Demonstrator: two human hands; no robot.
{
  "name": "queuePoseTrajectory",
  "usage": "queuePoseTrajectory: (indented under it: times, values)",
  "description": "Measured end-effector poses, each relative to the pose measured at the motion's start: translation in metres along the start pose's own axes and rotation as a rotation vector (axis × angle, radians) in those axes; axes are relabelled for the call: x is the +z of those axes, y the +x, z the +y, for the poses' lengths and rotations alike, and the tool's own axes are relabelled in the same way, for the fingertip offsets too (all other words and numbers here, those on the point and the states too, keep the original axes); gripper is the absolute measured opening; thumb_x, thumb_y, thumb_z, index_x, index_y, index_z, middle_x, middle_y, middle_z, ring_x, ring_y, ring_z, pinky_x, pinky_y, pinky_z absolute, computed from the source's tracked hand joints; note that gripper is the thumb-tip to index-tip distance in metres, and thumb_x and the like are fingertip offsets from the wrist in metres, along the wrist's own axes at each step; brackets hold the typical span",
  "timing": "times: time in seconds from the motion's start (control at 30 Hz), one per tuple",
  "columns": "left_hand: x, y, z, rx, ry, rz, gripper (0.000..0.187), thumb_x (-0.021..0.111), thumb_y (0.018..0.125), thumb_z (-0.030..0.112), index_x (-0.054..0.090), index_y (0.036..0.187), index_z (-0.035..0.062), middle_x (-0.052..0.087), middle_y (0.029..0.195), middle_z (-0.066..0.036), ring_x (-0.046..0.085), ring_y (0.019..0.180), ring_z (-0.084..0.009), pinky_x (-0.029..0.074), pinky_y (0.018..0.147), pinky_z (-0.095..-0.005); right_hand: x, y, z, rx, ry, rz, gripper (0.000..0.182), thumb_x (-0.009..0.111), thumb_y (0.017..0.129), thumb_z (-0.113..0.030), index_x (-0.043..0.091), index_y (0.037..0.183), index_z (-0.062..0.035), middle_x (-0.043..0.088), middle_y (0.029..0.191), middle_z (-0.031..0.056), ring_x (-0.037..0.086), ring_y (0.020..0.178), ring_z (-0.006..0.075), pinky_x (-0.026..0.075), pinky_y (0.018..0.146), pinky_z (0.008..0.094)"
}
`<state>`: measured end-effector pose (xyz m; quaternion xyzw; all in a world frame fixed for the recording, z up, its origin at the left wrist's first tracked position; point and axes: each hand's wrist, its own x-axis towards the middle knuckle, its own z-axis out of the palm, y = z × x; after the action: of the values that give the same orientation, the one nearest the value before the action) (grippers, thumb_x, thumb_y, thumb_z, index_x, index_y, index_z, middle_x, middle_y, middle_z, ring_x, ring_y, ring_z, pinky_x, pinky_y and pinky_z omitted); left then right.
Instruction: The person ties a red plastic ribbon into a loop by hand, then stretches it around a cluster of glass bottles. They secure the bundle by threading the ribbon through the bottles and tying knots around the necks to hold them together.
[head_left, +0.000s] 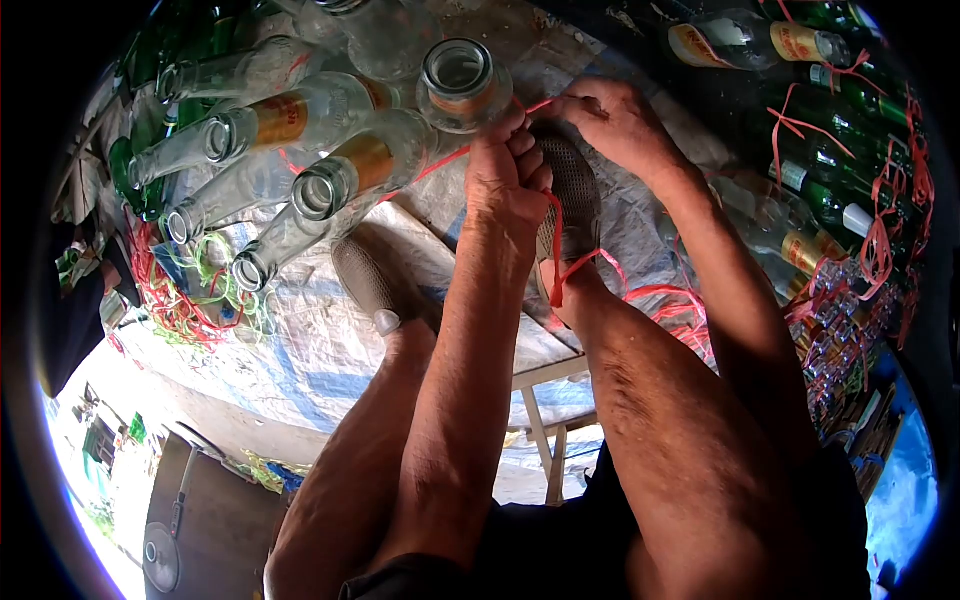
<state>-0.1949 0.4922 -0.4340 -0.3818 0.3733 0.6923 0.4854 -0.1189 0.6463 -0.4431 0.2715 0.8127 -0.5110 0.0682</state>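
Note:
My left hand (pixel 503 170) is closed round a red plastic string (pixel 556 215), right below the upright mouth of a clear glass bottle (pixel 462 85). From this fist one length of string runs left past the bottles, and a loose tail hangs towards my shin. My right hand (pixel 617 122) sits just to the right, its fingers bent and closed on the same string, which is stretched short between both hands. Several clear bottles with orange labels (pixel 365 160) lie to the left, their open necks pointing towards me. My fingertips are partly hidden.
Green bottles (pixel 145 170) stand at the far left, above tangled red and green string (pixel 195 290). On the right lie more bottles tied with red string (pixel 845 130). My shoes (pixel 372 275) rest on a pale sheet (pixel 300 330). A wooden stool (pixel 545 375) stands between my legs.

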Motion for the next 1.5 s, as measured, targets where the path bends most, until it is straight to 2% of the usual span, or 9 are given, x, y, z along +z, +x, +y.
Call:
queuePoseTrajectory:
  times: [0.23,0.27,0.47,0.67,1.0,1.2,1.3,1.4,1.5]
  values:
    - [-0.003,-0.003,-0.001,0.005,-0.013,-0.005,0.020,0.070,0.092,0.016,0.054,0.081,0.0166,0.030,0.057,0.012,0.019,0.045,-0.0059,0.014,0.044,-0.0262,0.016,0.008,-0.017,0.273,1.090,0.047,0.026,0.065,0.100,-0.019,0.071,0.120,-0.0031,0.075,0.112,0.0101,0.072,0.105,0.0192,0.056,0.094,0.0327]
    - [-0.004,-0.002,-0.001,0.006,-0.006,-0.016,0.021,0.071,0.092,0.017,0.054,0.081,0.0168,0.030,0.058,0.012,0.019,0.045,-0.0059,0.014,0.044,-0.0261,0.020,0.012,-0.020,0.280,1.199,0.122,0.023,0.065,0.098,-0.016,0.070,0.113,0.0000,0.075,0.102,0.0108,0.073,0.089,0.0205,0.059,0.084,0.0338]
    - [-0.002,-0.006,-0.003,0.045,0.017,-0.030,0.030,0.076,0.092,0.021,0.050,0.077,0.0207,0.031,0.060,0.013,0.020,0.047,-0.0053,0.014,0.046,-0.0261,0.036,0.037,-0.020,0.369,1.428,0.195,0.022,0.053,0.102,-0.009,0.068,0.116,-0.0011,0.063,0.087,0.0046,0.059,0.075,0.0158,0.053,0.069,0.0313]
    - [-0.013,-0.004,-0.008,0.137,-0.004,-0.015,0.032,0.077,0.090,0.014,0.049,0.077,0.0209,0.037,0.063,0.010,0.026,0.047,-0.0045,0.016,0.045,-0.0260,0.043,0.067,-0.029,0.445,1.237,0.225,0.018,0.058,0.098,-0.013,0.072,0.108,-0.0066,0.047,0.069,-0.0028,0.040,0.058,0.0090,0.031,0.053,0.0265]
    - [-0.018,-0.022,0.005,0.223,0.063,0.073,0.038,0.075,0.093,0.009,0.045,0.073,0.0229,0.025,0.061,0.011,0.020,0.048,-0.0054,0.014,0.047,-0.0285,0.058,0.105,-0.028,0.090,0.908,0.189,0.016,0.058,0.095,-0.016,0.070,0.087,-0.0093,0.051,0.061,-0.0035,0.040,0.046,0.0082,0.030,0.042,0.0280]
    - [-0.021,-0.018,0.005,0.218,0.030,0.079,0.037,0.074,0.091,0.007,0.046,0.073,0.0220,0.028,0.062,0.011,0.021,0.048,-0.0054,0.015,0.046,-0.0280,0.057,0.104,-0.040,0.089,0.889,0.220,0.017,0.057,0.096,-0.016,0.070,0.086,-0.0106,0.052,0.066,-0.0051,0.040,0.048,0.0065,0.028,0.042,0.0268]
    - [-0.020,-0.018,0.005,0.255,0.036,0.097,0.041,0.076,0.087,0.007,0.040,0.071,0.0197,0.033,0.059,0.009,0.027,0.044,-0.0063,0.018,0.043,-0.0283,0.047,0.096,-0.045,0.127,0.896,0.160,0.014,0.062,0.096,-0.016,0.069,0.087,-0.0087,0.059,0.070,0.0002,0.050,0.051,0.0158,0.039,0.046,0.0324]
    - [-0.024,-0.016,0.004,0.220,0.010,0.094,0.040,0.076,0.089,0.010,0.042,0.071,0.0195,0.034,0.058,0.008,0.027,0.043,-0.0067,0.018,0.042,-0.0283,0.041,0.095,-0.033,0.159,0.962,0.059,0.008,0.061,0.096,-0.011,0.069,0.098,-0.0078,0.043,0.063,-0.0065,0.040,0.054,0.0058,0.032,0.052,0.0238]
    - [-0.026,-0.017,0.003,0.222,0.031,0.092,0.037,0.074,0.091,0.011,0.043,0.073,0.0196,0.036,0.059,0.009,0.029,0.044,-0.0051,0.020,0.041,-0.0258,0.046,0.097,-0.029,0.153,0.943,0.123,0.017,0.059,0.094,-0.012,0.073,0.101,-0.0076,0.056,0.072,-0.0017,0.043,0.052,0.0095,0.031,0.046,0.0273]
